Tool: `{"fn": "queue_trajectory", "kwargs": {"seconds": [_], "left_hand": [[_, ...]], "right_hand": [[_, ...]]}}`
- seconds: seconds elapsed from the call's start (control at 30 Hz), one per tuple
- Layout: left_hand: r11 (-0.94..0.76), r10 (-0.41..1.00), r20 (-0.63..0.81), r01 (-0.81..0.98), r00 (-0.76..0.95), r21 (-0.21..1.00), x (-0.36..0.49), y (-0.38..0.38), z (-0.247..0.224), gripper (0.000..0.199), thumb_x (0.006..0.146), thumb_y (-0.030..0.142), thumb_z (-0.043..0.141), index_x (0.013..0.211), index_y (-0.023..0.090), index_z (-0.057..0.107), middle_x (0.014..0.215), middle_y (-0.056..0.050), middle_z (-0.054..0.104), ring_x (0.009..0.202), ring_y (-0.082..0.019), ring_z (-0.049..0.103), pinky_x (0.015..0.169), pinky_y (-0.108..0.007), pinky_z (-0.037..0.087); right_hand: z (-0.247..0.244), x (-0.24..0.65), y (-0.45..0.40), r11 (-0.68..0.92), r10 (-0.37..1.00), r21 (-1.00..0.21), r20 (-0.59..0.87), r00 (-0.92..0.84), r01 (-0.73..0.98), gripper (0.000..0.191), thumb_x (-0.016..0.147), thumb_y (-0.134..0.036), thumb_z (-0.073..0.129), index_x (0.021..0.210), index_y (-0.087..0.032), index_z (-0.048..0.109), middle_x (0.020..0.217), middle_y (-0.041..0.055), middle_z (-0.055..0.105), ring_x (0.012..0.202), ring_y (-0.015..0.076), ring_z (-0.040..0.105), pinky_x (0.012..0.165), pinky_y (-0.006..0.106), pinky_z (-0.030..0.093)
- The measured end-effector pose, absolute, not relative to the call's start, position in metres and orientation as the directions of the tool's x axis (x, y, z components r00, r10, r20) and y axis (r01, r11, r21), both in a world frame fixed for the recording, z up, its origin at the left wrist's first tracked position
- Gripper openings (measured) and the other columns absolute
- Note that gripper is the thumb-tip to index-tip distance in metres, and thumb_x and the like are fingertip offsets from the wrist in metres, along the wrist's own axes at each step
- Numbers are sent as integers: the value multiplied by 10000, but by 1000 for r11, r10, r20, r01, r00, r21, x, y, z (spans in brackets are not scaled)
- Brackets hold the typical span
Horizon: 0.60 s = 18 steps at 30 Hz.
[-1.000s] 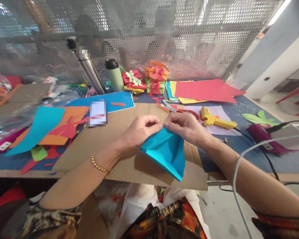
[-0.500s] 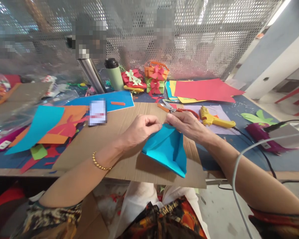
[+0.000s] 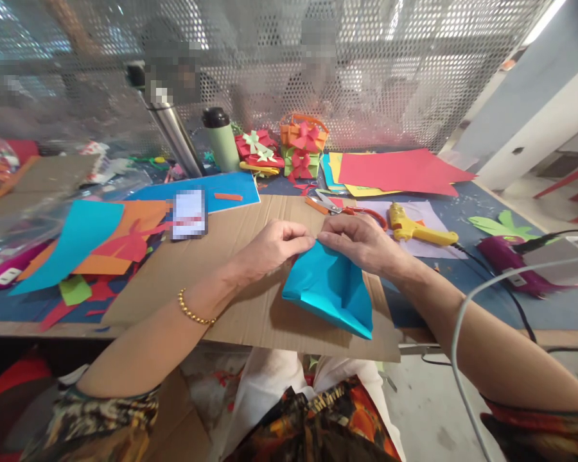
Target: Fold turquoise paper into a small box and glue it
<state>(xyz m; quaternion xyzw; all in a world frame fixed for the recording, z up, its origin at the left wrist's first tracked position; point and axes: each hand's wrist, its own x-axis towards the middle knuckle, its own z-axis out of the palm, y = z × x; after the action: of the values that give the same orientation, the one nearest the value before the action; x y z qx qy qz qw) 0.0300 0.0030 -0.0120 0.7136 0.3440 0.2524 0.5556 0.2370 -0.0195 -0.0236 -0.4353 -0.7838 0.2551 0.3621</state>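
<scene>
A folded blue paper piece (image 3: 330, 285) hangs slightly tilted over the brown cardboard sheet (image 3: 236, 314), its lower edge turned up. My left hand (image 3: 286, 242) pinches its top edge between thumb and fingers. Close beside it, my right hand (image 3: 354, 239) pinches the same edge with thumb and curled fingers. The fingertips of both hands nearly touch. Just behind my right hand lie scissors with red handles (image 3: 366, 212), open-bladed, partly covered by the hand.
A yellow glue gun (image 3: 417, 231) rests on lilac paper right of my hands. Behind stand a green bottle (image 3: 223, 144), a steel flask (image 3: 176, 138) and small paper baskets (image 3: 302, 147). Red sheets (image 3: 399, 170) lie back right, paper scraps (image 3: 125, 247) left. A grey cable (image 3: 457, 321) crosses my right forearm.
The blue paper has shifted a little to the right and its lower part has swung. My right hand's fingers have curled more closely at the top edge; my left hand stays pinched on it.
</scene>
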Motion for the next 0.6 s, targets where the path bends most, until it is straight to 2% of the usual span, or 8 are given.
{"fn": "queue_trajectory", "kwargs": {"seconds": [0.17, 0.33, 0.47, 0.6], "left_hand": [[-163, 792, -9, 225, 610, 961, 30, 0, -14, 400, 862, 395, 652, 602, 207, 412, 623, 51, 334, 596, -100, 298, 535, -279, 215], [-141, 790, -5, 189, 614, 972, 32, -1, -17, 371, 866, 397, 659, 631, 200, 451, 636, 53, 358, 598, -94, 309, 539, -270, 236], [-41, 788, -80, 183, 611, 982, 33, 5, -21, 396, 838, 415, 688, 624, 211, 425, 619, 50, 371, 574, -93, 332, 533, -270, 237], [-3, 739, -90, 137, 668, 991, 32, 12, -24, 491, 827, 535, 740, 617, 217, 431, 597, 51, 380, 543, -88, 326, 512, -262, 227]], "right_hand": [[-28, 238, -18, 499, 864, -686, 349, -362, 530, 406, 956, -497, 563, 672, -218, 482, 619, -32, 474, 606, 112, 403, 569, 287, 291], [-30, 240, -15, 496, 867, -658, 338, -367, 566, 354, 947, -435, 538, 673, -222, 462, 628, -32, 453, 612, 113, 399, 577, 293, 289], [-32, 241, -13, 469, 882, -662, 313, -352, 584, 378, 939, -480, 554, 675, -220, 478, 637, -28, 463, 622, 118, 410, 590, 296, 300], [-29, 238, -15, 449, 890, -697, 293, -350, 558, 451, 940, -559, 554, 654, -221, 472, 624, -34, 428, 609, 116, 394, 576, 294, 285]]}}
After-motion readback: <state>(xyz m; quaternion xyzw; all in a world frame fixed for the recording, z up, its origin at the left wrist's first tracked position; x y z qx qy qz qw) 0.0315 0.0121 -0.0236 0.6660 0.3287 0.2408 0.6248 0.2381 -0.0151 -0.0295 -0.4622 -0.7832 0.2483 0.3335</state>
